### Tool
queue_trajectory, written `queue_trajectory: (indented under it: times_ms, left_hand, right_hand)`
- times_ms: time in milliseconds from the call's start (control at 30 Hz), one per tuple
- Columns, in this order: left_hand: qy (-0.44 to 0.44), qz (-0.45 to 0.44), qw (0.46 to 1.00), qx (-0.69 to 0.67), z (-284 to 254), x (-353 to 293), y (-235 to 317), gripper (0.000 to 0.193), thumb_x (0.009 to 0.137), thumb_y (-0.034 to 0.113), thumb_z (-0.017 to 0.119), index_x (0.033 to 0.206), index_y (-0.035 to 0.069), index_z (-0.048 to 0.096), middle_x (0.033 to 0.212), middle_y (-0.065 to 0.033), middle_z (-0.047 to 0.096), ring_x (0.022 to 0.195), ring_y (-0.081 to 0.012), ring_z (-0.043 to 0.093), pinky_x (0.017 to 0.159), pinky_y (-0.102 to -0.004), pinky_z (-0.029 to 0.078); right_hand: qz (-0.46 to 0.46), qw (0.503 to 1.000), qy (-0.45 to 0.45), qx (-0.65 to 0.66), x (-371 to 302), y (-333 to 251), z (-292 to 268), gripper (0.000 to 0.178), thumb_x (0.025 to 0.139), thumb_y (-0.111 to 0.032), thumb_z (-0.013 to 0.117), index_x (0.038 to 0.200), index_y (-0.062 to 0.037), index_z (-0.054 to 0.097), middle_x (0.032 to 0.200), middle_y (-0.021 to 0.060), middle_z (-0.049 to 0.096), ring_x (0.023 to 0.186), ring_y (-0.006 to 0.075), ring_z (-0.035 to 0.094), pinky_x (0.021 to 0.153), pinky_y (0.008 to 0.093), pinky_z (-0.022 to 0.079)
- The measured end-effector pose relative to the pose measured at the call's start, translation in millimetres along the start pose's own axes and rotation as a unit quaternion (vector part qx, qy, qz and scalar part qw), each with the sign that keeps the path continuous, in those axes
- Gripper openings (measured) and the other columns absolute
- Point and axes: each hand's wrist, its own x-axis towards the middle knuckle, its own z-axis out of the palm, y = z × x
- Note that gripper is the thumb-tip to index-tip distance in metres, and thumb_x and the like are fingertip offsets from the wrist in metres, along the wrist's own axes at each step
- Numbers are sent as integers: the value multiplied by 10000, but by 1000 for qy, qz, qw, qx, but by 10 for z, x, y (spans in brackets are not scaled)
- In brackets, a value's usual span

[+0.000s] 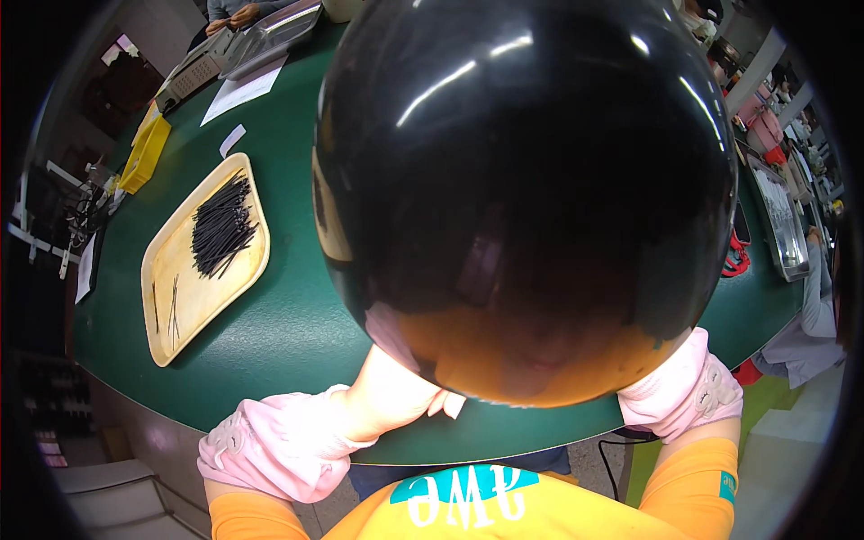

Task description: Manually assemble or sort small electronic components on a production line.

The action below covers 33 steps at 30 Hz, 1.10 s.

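A large, glossy black round thing [531, 198] fills the middle of the view, close to me, reflecting lights and an orange patch. It hides most of what lies behind it. My left hand [400, 393] shows at its lower edge, wrist bent inward. A couple of curled fingertips peek out, while the other fingers and anything they hold are hidden. Behind the black thing's lower right side, my right hand is covered; only its pink sleeve cover [688, 391] shows. To the left, a cream tray [184, 310] holds a pile of thin black sticks [223, 227], with several lying loose.
The green table [297, 360] curves around in front of me. At its far left are a yellow bin [146, 155], white paper [243, 93] and a metal tray [272, 40] near another person's hands [236, 18]. Another metal tray [781, 220] stands at right, beside a person's sleeve [817, 292].
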Motion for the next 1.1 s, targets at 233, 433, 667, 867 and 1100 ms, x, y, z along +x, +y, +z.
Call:
queue_trajectory:
  times_ms: [233, 433, 667, 867, 1100]
  left_hand:
    - [14, 89, 995, 43, -12, -1, -80, 90, 774, -43, 523, 851, -3, 545, 597, -15, 517, 442, -47, 436, 361, -201, 306]
    - [36, 97, 991, 81, -10, -9, -124, 124, 744, -49, 552, 852, 12, 550, 606, 2, 516, 445, -39, 419, 359, -204, 293]
    - [40, 65, 992, 98, -23, -19, -124, 140, 726, -52, 563, 850, 13, 553, 614, -2, 522, 449, -42, 427, 357, -211, 294]
    - [51, 206, 965, 151, -20, 66, -201, 104, 728, -42, 571, 812, 16, 556, 627, -14, 534, 450, -52, 444, 356, -207, 297]
    - [23, 80, 997, 4, -21, -2, -67, 72, 740, -44, 548, 795, 2, 553, 602, -27, 534, 425, -62, 453, 343, -205, 304]
  right_hand:
    - [-43, 998, -32, -37, 48, -1, -8, 631, 654, -82, 740, 1187, 14, 416, 1152, 115, 491, 1057, 203, 464, 905, 328, 380]
    - [-28, 999, -3, -41, 47, -28, 12, 635, 660, -77, 731, 1196, 15, 402, 1164, 120, 479, 1068, 199, 453, 910, 328, 373]
    - [-42, 995, -12, -87, 45, -24, -3, 628, 684, -45, 693, 1217, 9, 366, 1163, 115, 470, 1064, 193, 449, 894, 321, 378]
    - [25, 999, 17, -11, -26, -98, -35, 620, 692, -14, 656, 1228, 6, 346, 1120, 108, 486, 976, 164, 483, 785, 286, 420]
    - [86, 975, 41, 203, -137, 56, -153, 612, 701, 22, 612, 1240, 4, 323, 1070, 99, 505, 874, 131, 523, 658, 245, 469]
